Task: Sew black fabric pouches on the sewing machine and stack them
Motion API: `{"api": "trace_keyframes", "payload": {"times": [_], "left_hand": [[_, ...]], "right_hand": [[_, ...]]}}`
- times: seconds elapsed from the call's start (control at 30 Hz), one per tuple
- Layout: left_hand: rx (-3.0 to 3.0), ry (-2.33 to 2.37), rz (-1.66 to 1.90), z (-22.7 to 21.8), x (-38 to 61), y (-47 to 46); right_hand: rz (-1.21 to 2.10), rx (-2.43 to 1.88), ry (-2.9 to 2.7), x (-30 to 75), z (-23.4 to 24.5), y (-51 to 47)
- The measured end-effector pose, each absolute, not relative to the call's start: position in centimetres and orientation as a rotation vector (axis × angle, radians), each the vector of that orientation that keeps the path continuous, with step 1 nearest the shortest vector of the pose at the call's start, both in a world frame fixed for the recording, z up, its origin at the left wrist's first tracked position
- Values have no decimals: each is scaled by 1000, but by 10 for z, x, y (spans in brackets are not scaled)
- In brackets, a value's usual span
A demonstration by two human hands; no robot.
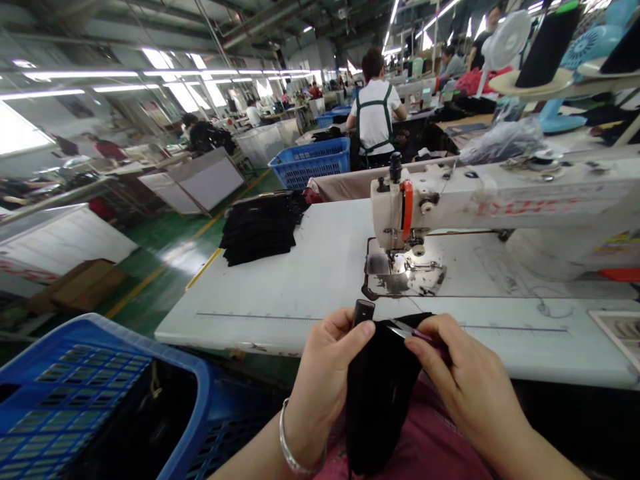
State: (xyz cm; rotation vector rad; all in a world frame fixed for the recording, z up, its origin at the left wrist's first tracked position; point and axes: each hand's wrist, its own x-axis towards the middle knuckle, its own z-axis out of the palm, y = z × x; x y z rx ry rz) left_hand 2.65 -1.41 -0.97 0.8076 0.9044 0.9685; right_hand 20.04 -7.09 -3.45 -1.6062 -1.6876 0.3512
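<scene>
A black fabric piece (380, 400) hangs over my lap, in front of the table edge. My left hand (327, 363) pinches its upper left part, where a dark folded band end (364, 311) sticks up above the thumb. In my right hand (460, 373) is a pair of small thread snips (407, 330), held between thumb and fingers. The metal blades point left and lie against the top edge of the fabric. Just beyond both hands stands a white sewing machine (450, 200), its needle area over a metal plate (400, 272).
A stack of black fabric pieces (263, 227) lies at the table's far left corner. A blue plastic basket (200, 380) with dark cloth stands at my left. Behind the table are another blue basket (310, 163) and a person in a white shirt (374, 113). Thread cones (547, 47) stand at upper right.
</scene>
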Motion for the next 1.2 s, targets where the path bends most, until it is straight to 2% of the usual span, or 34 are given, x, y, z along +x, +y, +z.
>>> {"api": "trace_keyframes", "payload": {"times": [0.13,0.3,0.43,0.47,0.63,0.83,1.0,1.1,1.2], "left_hand": [[799,895,956,-11,26,-15],[786,885,943,-7,19,-13],[811,864,929,-5,14,-10],[821,861,928,-6,14,-9],[909,833,906,-10,19,-7],[1097,900,835,-11,14,-4],[1742,1018,498,7,-5,35],[2175,1001,349,5,-3,70],[2497,760,335,-15,16,101]], "right_hand": [[225,-1713,-1643,220,-37,-63],[-190,-2139,-1609,315,-78,-28],[-416,-1990,-1732,341,-83,-20],[-382,-1870,-1727,331,-74,-23],[209,-1335,-1952,241,-11,-44],[726,-1440,-1792,197,3,-43],[1066,-1465,-1769,195,-12,-40],[1104,-1484,-1835,219,-20,-37],[788,-1599,-1863,259,-24,-34]]}}
